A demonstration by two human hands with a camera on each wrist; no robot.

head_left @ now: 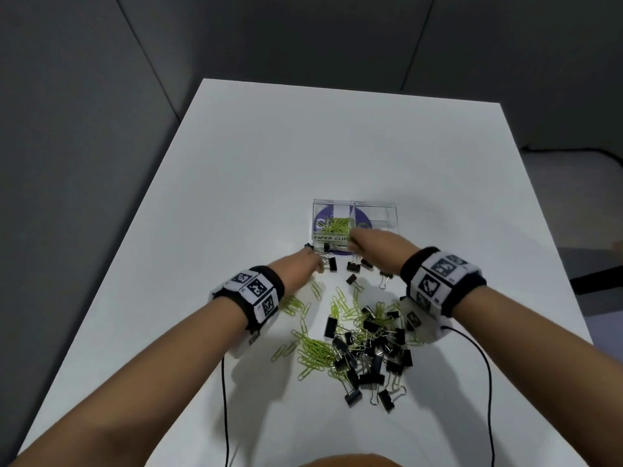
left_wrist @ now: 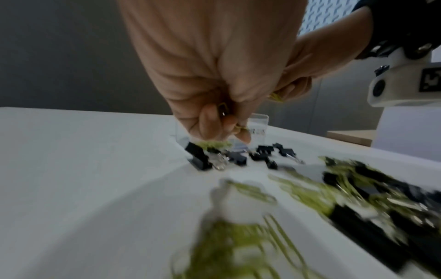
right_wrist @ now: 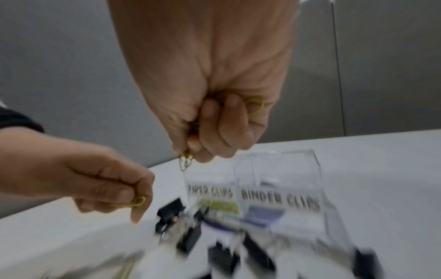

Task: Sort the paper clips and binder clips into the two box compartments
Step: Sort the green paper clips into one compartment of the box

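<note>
1. The clear box point(head_left: 354, 224) stands near the middle of the white counter point(head_left: 236, 197), with two compartments side by side, labelled "PAPER CLIPS" and "BINDER CLIPS" on the near wall.
2. The paper-clip compartment point(right_wrist: 212, 188), the left one, holds a heap of green paper clips point(head_left: 338, 225); the binder-clip compartment point(right_wrist: 279, 190) looks as if it has no clips in it, though the wrist view is blurred.
3. The right hand point(head_left: 374, 246) hangs over the near wall of the box, fingers curled round several green clips point(right_wrist: 185, 162), one dangling below the fingertips.
4. The left hand point(head_left: 300, 267) is just to the near left of the box, pinching a green clip point(right_wrist: 138, 201) between thumb and forefinger.
5. A few black binder clips point(head_left: 352, 266) lie on the counter just in front of the box, under the hands.
6. A mixed pile point(head_left: 364, 345) of green paper clips and black binder clips lies toward the near edge of the counter, between the forearms.
</note>
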